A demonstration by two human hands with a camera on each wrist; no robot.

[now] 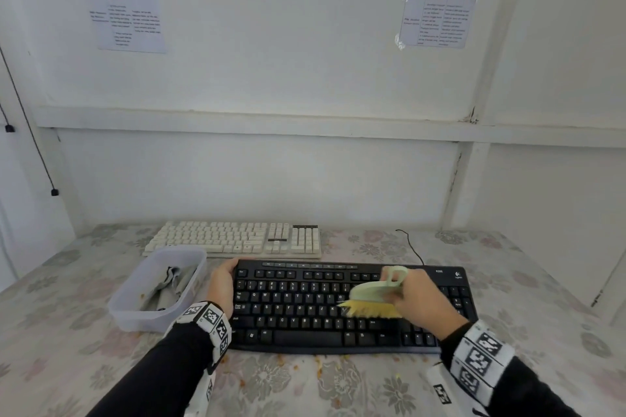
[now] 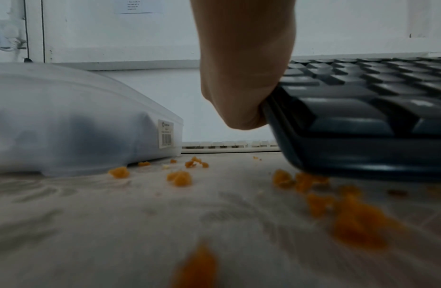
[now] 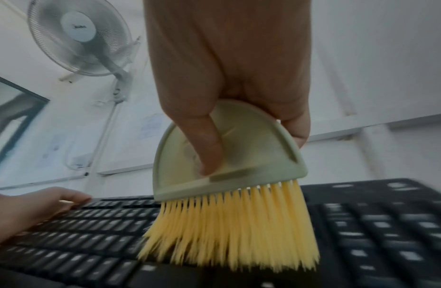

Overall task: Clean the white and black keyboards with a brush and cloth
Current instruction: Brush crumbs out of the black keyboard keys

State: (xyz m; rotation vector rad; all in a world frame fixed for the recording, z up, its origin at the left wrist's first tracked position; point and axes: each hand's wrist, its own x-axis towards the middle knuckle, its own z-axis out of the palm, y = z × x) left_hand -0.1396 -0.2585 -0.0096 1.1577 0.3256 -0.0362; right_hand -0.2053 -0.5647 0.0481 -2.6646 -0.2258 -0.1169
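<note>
The black keyboard point(image 1: 338, 308) lies in front of me on the flowered tablecloth. My left hand point(image 1: 223, 284) grips its left edge, thumb over the top corner; the left wrist view shows the heel of this hand point(image 2: 241, 81) against the keyboard's side point(image 2: 362, 152). My right hand point(image 1: 420, 298) holds a pale green brush point(image 1: 376, 291) with yellow bristles point(image 3: 229, 230) resting on the middle keys of the black keyboard point(image 3: 362, 233). The white keyboard point(image 1: 237, 239) lies behind, near the wall. A grey cloth point(image 1: 169, 288) lies inside a clear plastic tub point(image 1: 135, 311) on the left.
Orange crumbs point(image 2: 180, 178) lie scattered on the tablecloth point(image 1: 338, 389) between tub and keyboard and along the keyboard's front edge. A black cable point(image 1: 411, 247) runs behind the black keyboard. The white wall stands close behind the table. A wall fan point(image 3: 78, 37) hangs overhead.
</note>
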